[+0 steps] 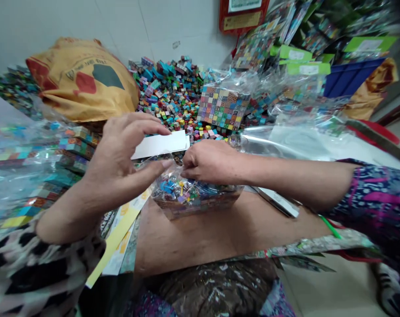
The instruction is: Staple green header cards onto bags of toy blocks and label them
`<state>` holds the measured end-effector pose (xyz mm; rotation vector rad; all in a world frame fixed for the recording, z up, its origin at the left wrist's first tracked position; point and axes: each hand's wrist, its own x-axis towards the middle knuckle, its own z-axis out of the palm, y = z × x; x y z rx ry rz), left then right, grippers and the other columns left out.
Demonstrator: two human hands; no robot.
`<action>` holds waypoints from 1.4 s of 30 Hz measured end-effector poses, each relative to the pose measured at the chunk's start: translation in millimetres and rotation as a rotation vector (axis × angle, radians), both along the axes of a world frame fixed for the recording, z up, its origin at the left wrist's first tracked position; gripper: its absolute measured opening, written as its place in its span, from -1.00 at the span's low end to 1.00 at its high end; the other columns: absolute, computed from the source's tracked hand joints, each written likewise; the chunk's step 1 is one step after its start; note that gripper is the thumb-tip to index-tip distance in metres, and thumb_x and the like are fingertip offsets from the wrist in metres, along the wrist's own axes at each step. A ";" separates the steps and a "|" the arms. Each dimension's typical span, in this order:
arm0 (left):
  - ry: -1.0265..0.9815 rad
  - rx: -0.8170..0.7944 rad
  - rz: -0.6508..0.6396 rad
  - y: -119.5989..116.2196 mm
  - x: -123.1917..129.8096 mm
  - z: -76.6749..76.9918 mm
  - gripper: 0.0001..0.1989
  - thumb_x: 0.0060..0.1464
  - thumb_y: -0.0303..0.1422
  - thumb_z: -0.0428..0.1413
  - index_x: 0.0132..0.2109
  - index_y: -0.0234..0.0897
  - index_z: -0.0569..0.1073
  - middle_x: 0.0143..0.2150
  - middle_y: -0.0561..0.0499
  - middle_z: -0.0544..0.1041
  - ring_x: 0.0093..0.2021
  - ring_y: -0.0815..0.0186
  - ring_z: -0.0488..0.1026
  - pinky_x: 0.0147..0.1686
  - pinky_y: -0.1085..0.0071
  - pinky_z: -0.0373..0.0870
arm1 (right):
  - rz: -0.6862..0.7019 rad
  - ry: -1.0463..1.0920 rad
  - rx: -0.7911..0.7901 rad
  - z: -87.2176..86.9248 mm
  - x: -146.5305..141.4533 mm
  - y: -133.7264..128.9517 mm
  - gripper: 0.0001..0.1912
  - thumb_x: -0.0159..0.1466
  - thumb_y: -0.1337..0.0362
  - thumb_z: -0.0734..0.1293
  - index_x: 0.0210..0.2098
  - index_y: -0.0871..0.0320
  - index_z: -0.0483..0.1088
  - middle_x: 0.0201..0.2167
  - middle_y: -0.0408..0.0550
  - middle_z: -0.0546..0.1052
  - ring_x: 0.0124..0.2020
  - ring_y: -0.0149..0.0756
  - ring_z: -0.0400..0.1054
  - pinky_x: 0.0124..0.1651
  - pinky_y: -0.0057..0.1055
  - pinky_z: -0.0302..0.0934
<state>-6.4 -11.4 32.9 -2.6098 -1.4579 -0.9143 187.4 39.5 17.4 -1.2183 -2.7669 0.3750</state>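
A clear plastic bag [173, 198] stands on the brown board in front of me. It holds a block of small coloured cubes, with tiny blue, yellow and purple pieces on top. My right hand [209, 162] is closed at the bag's upper part, its fingertips pinching the film. My left hand [120, 152] is open at the bag's left side, thumb and fingers spread apart. Its thumb tip lies over the bag's top edge; whether it touches the film I cannot tell. White card strips [160, 144] lie behind the bag, just under the left fingertips.
Loose coloured cubes [166, 92] are heaped against the wall, beside a yellow sack [90, 83]. A bagged cube block [222, 105] leans on the heap. More bagged cubes [54, 185] lie left, near a yellow paper strip [115, 246]. A blue bin [351, 77] stands back right.
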 end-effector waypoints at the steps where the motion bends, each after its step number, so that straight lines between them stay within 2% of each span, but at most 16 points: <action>1: 0.003 -0.054 0.023 0.0 -3.9 -0.3 -0.56 0.07 -0.14 0.20 0.07 -0.19 0.44 0.12 -0.01 0.48 0.16 0.11 0.36 0.24 0.18 0.21 | -0.002 0.007 0.005 -0.8 0.7 0.3 -0.78 0.22 0.20 0.32 -0.35 0.08 0.62 -0.45 -0.04 0.59 -0.46 -0.32 0.29 -0.44 -0.36 -0.09; 2: -0.009 -0.133 0.039 0.5 -7.3 -3.2 -0.47 -0.01 -0.10 0.26 0.09 -0.18 0.45 0.12 -0.04 0.49 0.14 0.08 0.38 0.22 0.16 0.25 | 0.000 0.010 0.012 -1.5 1.3 0.4 -0.77 0.23 0.20 0.31 -0.36 0.08 0.62 -0.45 -0.04 0.58 -0.47 -0.33 0.28 -0.44 -0.35 -0.11; 4: -0.096 -0.319 0.054 2.6 -11.9 -14.3 -0.33 -0.13 -0.11 0.32 0.14 -0.21 0.44 0.04 -0.11 0.55 0.03 0.06 0.47 0.05 0.18 0.40 | 0.019 0.016 0.038 -2.2 2.4 -0.1 -0.74 0.26 0.19 0.28 -0.35 0.08 0.62 -0.43 -0.03 0.60 -0.46 -0.32 0.29 -0.44 -0.34 -0.14; 6: -0.262 -0.482 0.086 4.5 -12.9 -26.9 -0.30 -0.13 -0.18 0.33 0.19 -0.25 0.41 -0.16 -0.08 0.60 -0.16 0.14 0.54 -0.17 0.28 0.47 | 0.031 0.017 0.064 -2.3 3.2 -1.4 -0.72 0.28 0.19 0.26 -0.30 0.06 0.63 -0.38 -0.02 0.62 -0.42 -0.31 0.33 -0.43 -0.34 -0.14; 8: -0.436 -0.544 0.142 4.3 -10.9 -35.0 -0.30 -0.11 -0.24 0.32 0.21 -0.28 0.40 -0.38 0.03 0.58 -0.37 0.26 0.52 -0.36 0.39 0.42 | 0.021 0.018 0.076 -2.1 4.0 -2.5 -0.73 0.29 0.20 0.27 -0.25 0.02 0.64 -0.33 -0.03 0.63 -0.37 -0.30 0.36 -0.41 -0.36 -0.12; 10: -0.522 -0.520 0.199 1.4 -7.3 -36.9 -0.35 -0.14 -0.27 0.34 0.16 -0.26 0.48 -0.46 0.08 0.56 -0.45 0.32 0.48 -0.43 0.44 0.37 | 0.002 0.014 0.079 -2.3 4.7 -3.3 -0.74 0.29 0.20 0.28 -0.22 -0.02 0.64 -0.30 -0.05 0.65 -0.35 -0.29 0.38 -0.40 -0.37 -0.11; 14: -0.589 -0.497 0.289 -6.7 -1.0 -32.5 -0.65 -0.18 -0.30 0.36 -0.15 -0.21 0.64 -0.45 0.07 0.62 -0.43 0.34 0.49 -0.39 0.45 0.39 | 0.013 -0.003 0.121 -2.8 5.0 -4.3 -0.72 0.32 0.18 0.25 -0.21 -0.05 0.63 -0.28 -0.07 0.66 -0.34 -0.28 0.40 -0.42 -0.36 -0.14; 18: -0.673 -0.519 0.329 -10.6 1.6 -32.5 -0.79 -0.20 -0.33 0.37 -0.32 -0.22 0.63 -0.40 0.04 0.65 -0.39 0.32 0.53 -0.33 0.42 0.45 | 0.050 -0.037 0.148 2.4 7.9 -6.6 -0.73 0.34 0.21 0.24 -0.19 -0.03 0.61 -0.27 -0.08 0.65 -0.32 -0.28 0.42 -0.42 -0.37 -0.14; 22: -0.638 -0.442 0.313 -11.4 -0.3 -38.2 -0.87 -0.16 -0.30 0.36 -0.44 -0.22 0.59 -0.36 0.04 0.66 -0.33 0.31 0.54 -0.29 0.43 0.44 | 0.075 -0.102 0.231 12.3 21.0 -8.6 -0.79 0.33 0.20 0.31 -0.15 0.08 0.57 -0.25 0.00 0.62 -0.24 -0.21 0.44 -0.37 -0.36 -0.03; 27: -0.616 -0.378 0.304 -13.2 -4.0 -44.8 -0.87 -0.13 -0.28 0.36 -0.39 -0.19 0.62 -0.35 0.04 0.67 -0.32 0.32 0.55 -0.28 0.44 0.44 | 0.019 -0.085 0.257 17.4 44.3 -10.2 -0.60 0.45 0.14 0.14 -0.21 0.16 0.56 -0.30 0.03 0.58 -0.25 -0.21 0.44 -0.29 -0.34 0.10; 32: -0.652 -0.388 0.307 -15.1 -5.6 -46.5 -0.84 -0.10 -0.28 0.35 -0.30 -0.17 0.64 -0.32 0.04 0.68 -0.31 0.30 0.57 -0.24 0.42 0.49 | -0.060 0.000 0.265 14.9 62.3 -6.1 -0.74 0.35 0.31 0.22 -0.18 0.14 0.57 -0.24 0.01 0.58 -0.23 -0.23 0.44 -0.28 -0.36 0.14; 38: -0.689 -0.329 0.326 -21.2 -7.2 -44.3 -0.96 -0.05 -0.32 0.29 -0.39 -0.14 0.63 -0.35 0.06 0.68 -0.29 0.30 0.58 -0.20 0.40 0.53 | -0.173 0.205 0.276 8.3 77.8 -4.2 -0.79 0.24 0.42 0.26 -0.32 0.16 0.55 -0.34 -0.03 0.59 -0.29 -0.25 0.44 -0.26 -0.37 0.18; 40: -0.682 -0.319 0.338 -23.0 -7.3 -44.2 -0.96 -0.03 -0.31 0.28 -0.38 -0.14 0.64 -0.34 0.06 0.68 -0.28 0.29 0.58 -0.16 0.38 0.52 | -0.234 0.309 0.216 7.5 81.4 -8.9 -0.80 0.23 0.39 0.28 -0.23 0.17 0.54 -0.36 -0.05 0.57 -0.36 -0.28 0.41 -0.31 -0.37 0.16; 42: -0.669 -0.327 0.362 -24.0 -6.8 -44.2 -0.96 -0.02 -0.32 0.28 -0.35 -0.13 0.64 -0.32 0.07 0.68 -0.26 0.30 0.57 -0.14 0.37 0.51 | -0.312 0.386 0.084 7.1 84.5 -14.2 -0.68 0.19 0.34 0.33 -0.05 0.16 0.49 -0.38 -0.09 0.53 -0.44 -0.31 0.35 -0.38 -0.36 0.15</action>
